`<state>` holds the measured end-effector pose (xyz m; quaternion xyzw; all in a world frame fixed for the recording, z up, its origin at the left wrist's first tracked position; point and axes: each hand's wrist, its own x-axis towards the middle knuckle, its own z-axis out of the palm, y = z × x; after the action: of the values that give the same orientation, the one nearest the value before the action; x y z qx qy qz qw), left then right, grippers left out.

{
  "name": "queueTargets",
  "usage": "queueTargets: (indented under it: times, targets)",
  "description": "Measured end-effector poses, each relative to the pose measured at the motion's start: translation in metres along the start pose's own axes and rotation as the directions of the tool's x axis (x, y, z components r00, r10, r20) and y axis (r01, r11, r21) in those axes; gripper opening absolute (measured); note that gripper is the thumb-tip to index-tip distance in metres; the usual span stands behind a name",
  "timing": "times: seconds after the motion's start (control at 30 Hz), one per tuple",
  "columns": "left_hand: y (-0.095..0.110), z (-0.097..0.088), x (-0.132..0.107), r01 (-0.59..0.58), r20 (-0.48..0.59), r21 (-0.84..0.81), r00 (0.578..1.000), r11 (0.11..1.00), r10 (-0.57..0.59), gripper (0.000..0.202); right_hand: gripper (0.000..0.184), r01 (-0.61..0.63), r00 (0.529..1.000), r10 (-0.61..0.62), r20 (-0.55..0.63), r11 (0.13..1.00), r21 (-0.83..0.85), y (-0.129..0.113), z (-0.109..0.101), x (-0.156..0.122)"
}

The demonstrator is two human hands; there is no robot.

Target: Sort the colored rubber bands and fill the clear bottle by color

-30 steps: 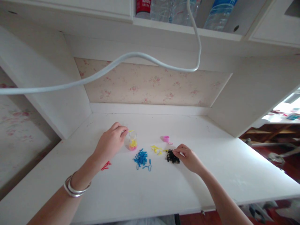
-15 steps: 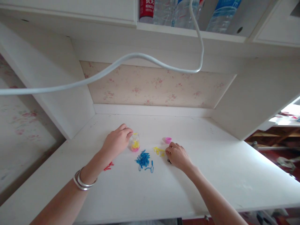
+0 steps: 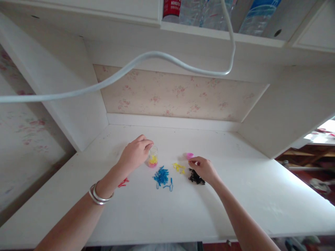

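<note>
A small clear jar stands upright on the white tabletop, yellow and pink pieces in its lower part. My left hand is at its upper left, fingers pinched together by the rim; whatever they hold is hidden. My right hand hovers over a pile of small black bands, thumb and forefinger pinched close to a pink cap. What that pinch holds is too small to make out. Between the hands lie yellow bands and a heap of blue rubber bands. Some red bands lie beside my left forearm.
A white cable hangs across the view in front of the cabinet. Bottles stand on the shelf above. White side panels flank the tabletop, with a floral back wall behind.
My right hand has lifted and shifted slightly back, uncovering the black bands. My left fingers have moved in closer over the jar's rim. The whole view has shifted slightly.
</note>
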<state>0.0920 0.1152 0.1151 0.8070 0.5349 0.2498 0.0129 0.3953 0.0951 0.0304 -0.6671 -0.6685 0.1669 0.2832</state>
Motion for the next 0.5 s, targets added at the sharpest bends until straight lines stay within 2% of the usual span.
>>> queueTargets:
  times: [0.07, 0.13, 0.2, 0.27, 0.37, 0.5]
  targets:
    - [0.007, -0.003, -0.006, -0.009, -0.081, -0.044, 0.997, 0.999, 0.005, 0.027, 0.024, -0.062, 0.998, 0.062, 0.001, 0.993, 0.1, 0.001, -0.003, 0.001]
    - [0.019, 0.0, -0.016, -0.046, -0.101, -0.073, 0.994, 0.996, 0.039, 0.028, 0.026, -0.104, 0.994, 0.104, 0.013, 0.967, 0.232, 0.001, -0.006, 0.001]
    - [0.034, 0.012, -0.027, -0.098, -0.02, -0.075, 0.995, 0.992, 0.097, 0.03, 0.029, -0.124, 0.992, 0.121, 0.031, 0.921, 0.369, -0.001, -0.008, 0.001]
    - [0.048, 0.033, -0.036, -0.152, 0.131, -0.061, 0.979, 0.987, 0.158, 0.032, 0.032, -0.124, 0.992, 0.108, 0.061, 0.865, 0.487, -0.009, -0.011, 0.0]
    - [0.062, 0.071, -0.037, -0.143, 0.298, -0.033, 0.943, 0.989, 0.147, 0.028, 0.032, -0.088, 0.995, 0.048, 0.082, 0.795, 0.601, -0.031, -0.013, 0.001]
    - [0.069, 0.105, -0.024, -0.111, 0.345, 0.021, 0.934, 0.994, 0.097, 0.026, 0.028, -0.014, 0.997, -0.037, 0.062, 0.737, 0.675, -0.067, -0.015, 0.008]
